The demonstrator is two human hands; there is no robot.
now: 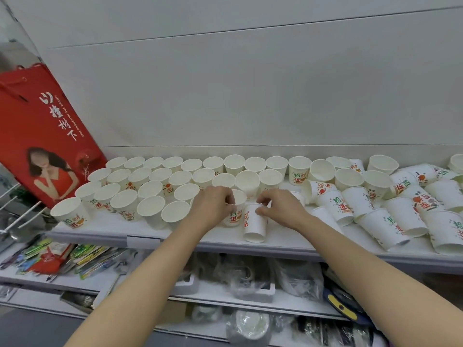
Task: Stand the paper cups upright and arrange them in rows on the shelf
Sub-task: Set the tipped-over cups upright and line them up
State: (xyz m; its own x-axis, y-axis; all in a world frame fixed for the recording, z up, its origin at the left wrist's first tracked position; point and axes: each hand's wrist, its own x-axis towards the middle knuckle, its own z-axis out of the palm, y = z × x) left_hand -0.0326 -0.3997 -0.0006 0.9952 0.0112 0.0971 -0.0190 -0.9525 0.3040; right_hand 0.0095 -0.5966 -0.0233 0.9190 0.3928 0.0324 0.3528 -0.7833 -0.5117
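Observation:
Several white paper cups with red and green print stand upright in rows (155,186) on the left and middle of the white shelf (225,242). A heap of cups (400,211) lies tipped over on the right. My left hand (213,205) grips the rim of an upright cup (235,214) at the front of the rows. My right hand (278,209) pinches the base of a tilted cup (254,225), whose mouth points toward me near the shelf's front edge.
A red paper bag (47,131) leans against the back wall at the shelf's left end. Lower shelves hold packets (75,256) and plastic-wrapped goods (250,279). White straws (27,214) stick out at the far left.

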